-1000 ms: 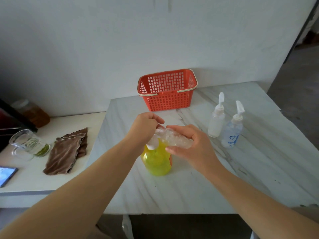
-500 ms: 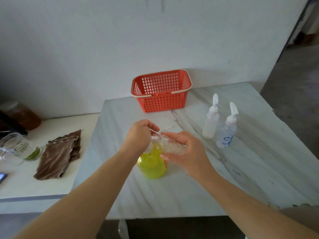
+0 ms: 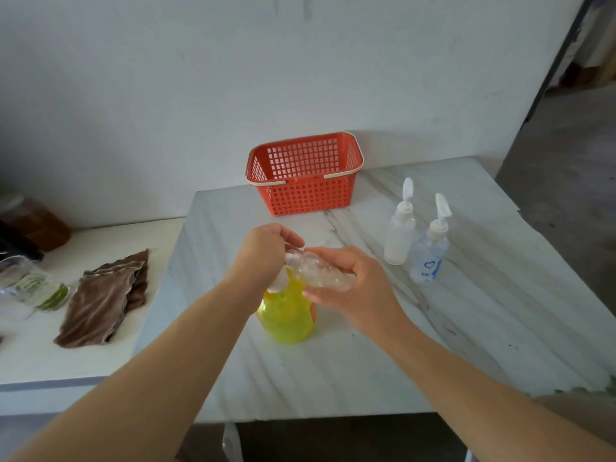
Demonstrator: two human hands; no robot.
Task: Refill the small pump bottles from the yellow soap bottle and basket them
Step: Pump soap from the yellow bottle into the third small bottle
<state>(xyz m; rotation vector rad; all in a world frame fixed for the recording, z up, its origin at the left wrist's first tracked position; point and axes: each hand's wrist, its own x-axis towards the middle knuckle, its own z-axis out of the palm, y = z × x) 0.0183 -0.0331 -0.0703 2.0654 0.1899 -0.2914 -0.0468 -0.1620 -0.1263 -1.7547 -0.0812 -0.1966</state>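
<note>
Yellow soap bottle (image 3: 286,323) stands near the front of the one marble table (image 3: 466,345), and a single red basket (image 3: 305,196) sits at the back by the wall. Over the yellow bottle, as half a second ago, the right hand (image 3: 361,290) grips the tilted held pump bottle (image 3: 321,276) while the left hand (image 3: 263,251) pinches its neck end. Two more stand upright to the right, unmoved: the frosted pump bottle (image 3: 399,240) and the heart-marked pump bottle (image 3: 429,260).

head cam | faces forward and down — wide-angle | close above table (image 3: 500,328)
</note>
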